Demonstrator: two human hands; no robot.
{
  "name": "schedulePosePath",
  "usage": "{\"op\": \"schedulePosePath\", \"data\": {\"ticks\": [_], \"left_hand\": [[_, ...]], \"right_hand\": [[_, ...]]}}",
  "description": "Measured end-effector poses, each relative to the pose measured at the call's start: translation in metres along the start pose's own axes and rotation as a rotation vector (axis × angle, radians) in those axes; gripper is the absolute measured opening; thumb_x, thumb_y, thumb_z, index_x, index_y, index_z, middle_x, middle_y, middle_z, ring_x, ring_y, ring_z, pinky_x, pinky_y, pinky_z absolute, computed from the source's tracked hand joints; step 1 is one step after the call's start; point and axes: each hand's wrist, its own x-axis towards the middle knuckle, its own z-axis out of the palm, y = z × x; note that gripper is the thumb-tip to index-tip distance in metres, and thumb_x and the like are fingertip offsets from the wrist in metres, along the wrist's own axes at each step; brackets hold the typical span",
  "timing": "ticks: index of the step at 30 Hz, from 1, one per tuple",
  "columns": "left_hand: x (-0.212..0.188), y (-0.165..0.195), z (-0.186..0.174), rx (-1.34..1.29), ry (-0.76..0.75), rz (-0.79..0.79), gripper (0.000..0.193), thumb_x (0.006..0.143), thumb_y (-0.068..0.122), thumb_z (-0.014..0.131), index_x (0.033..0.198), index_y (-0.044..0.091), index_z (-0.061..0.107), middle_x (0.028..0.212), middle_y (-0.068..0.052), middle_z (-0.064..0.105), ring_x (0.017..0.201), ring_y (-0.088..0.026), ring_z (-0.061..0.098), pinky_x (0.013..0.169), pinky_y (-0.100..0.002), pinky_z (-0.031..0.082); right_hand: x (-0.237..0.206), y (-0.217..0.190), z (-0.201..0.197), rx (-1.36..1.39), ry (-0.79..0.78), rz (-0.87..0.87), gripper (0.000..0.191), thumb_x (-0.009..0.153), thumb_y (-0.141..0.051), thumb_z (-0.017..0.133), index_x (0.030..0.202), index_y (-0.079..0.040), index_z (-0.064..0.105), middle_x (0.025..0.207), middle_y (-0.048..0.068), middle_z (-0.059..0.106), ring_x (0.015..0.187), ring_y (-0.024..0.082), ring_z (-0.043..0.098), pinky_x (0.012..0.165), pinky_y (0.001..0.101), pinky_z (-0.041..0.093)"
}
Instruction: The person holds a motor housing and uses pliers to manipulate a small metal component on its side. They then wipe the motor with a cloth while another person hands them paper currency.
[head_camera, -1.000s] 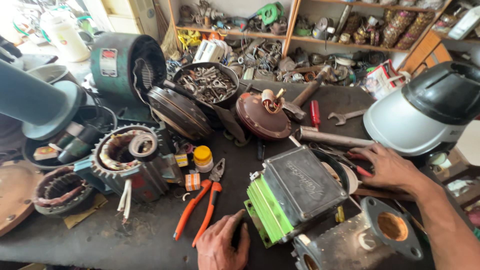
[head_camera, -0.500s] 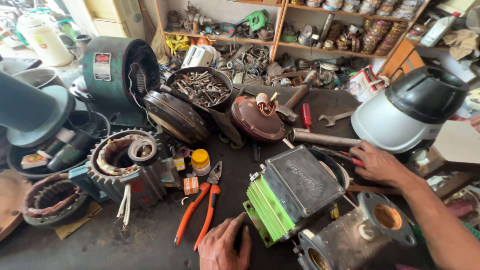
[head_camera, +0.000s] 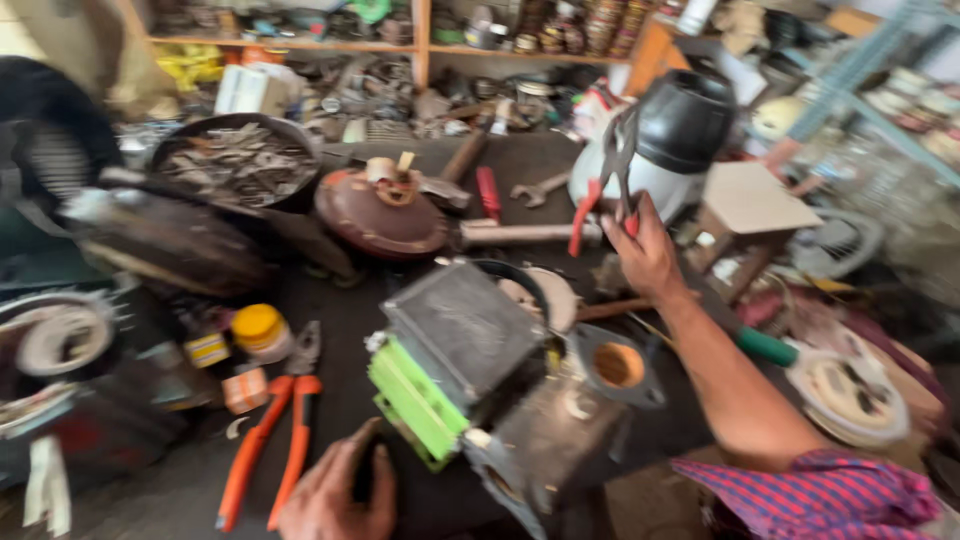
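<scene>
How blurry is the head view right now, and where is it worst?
Head view: motion smear throughout, worst at the left edge and the shelves. The right hand with red-handled pliers stays readable, as does the green block. The left hand is soft. Daylight is even, without harsh glare.

Bench: we see a dark worktop, cluttered.
Near left: orange pliers, yellow-lid jar.
Centre: green-sided motor block.
Far: brown round cover, pan of scrap bits, wrench.

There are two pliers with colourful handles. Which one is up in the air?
The red-handled pliers, gripped in the right hand. The orange-handled pliers lie flat on the bench.
</scene>
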Motion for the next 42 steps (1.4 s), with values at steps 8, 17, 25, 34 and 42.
{"op": "schedulePosePath", "data": {"ticks": [8,17,25,34,42], "left_hand": [[0.001,0.011,-0.006,0.094,-0.019,-0.017,0.024,0.083,0.017,0.075,0.107,0.017,0.079,0.095,-0.001,0.078,0.082,-0.019,0.076,0.071,-0.032,0.058],[-0.02,0.016,-0.016,-0.407,-0.213,-0.113,0.017,0.091,0.006,0.066,0.103,0.002,0.078,0.09,-0.011,0.079,0.085,-0.018,0.078,0.08,-0.029,0.06],[-0.084,0.067,0.018,-0.948,-1.029,-0.633,0.045,0.091,0.015,0.07,0.133,0.0,0.065,0.12,-0.013,0.078,0.106,-0.016,0.073,0.092,-0.029,0.057],[-0.087,0.094,0.059,-1.431,-0.926,-0.862,0.039,0.098,0.013,0.061,0.133,-0.003,0.061,0.125,-0.008,0.071,0.113,-0.019,0.066,0.098,-0.038,0.057],[-0.09,0.088,0.061,-1.483,-0.86,-0.863,0.04,0.098,0.012,0.062,0.135,-0.003,0.061,0.121,-0.012,0.073,0.109,-0.019,0.07,0.099,-0.035,0.055]], "right_hand": [[-0.063,-0.013,-0.094,1.17,0.155,-0.014,0.027,0.096,-0.018,0.067,0.122,-0.021,0.058,0.14,0.006,0.065,0.139,0.032,0.059,0.115,0.0574,0.046],[-0.298,0.0,-0.146,0.765,0.447,0.694,0.044,0.094,-0.002,0.057,0.137,-0.01,0.058,0.103,0.001,0.062,0.092,0.022,0.062,0.08,0.0385,0.052],[-0.405,-0.07,-0.053,-0.034,-0.292,0.889,0.043,0.089,-0.001,0.067,0.132,0.001,0.061,0.112,0.027,0.059,0.095,0.049,0.058,0.081,0.0527,0.051],[-0.333,-0.15,-0.004,-0.77,-0.37,0.204,0.067,0.065,-0.017,0.073,0.132,-0.011,0.062,0.141,0.021,0.051,0.109,0.04,0.055,0.088,0.0535,0.043],[-0.324,-0.165,0.002,-0.782,-0.401,0.23,0.059,0.07,-0.016,0.072,0.129,-0.01,0.063,0.138,0.018,0.052,0.114,0.037,0.054,0.094,0.0544,0.041]]}}
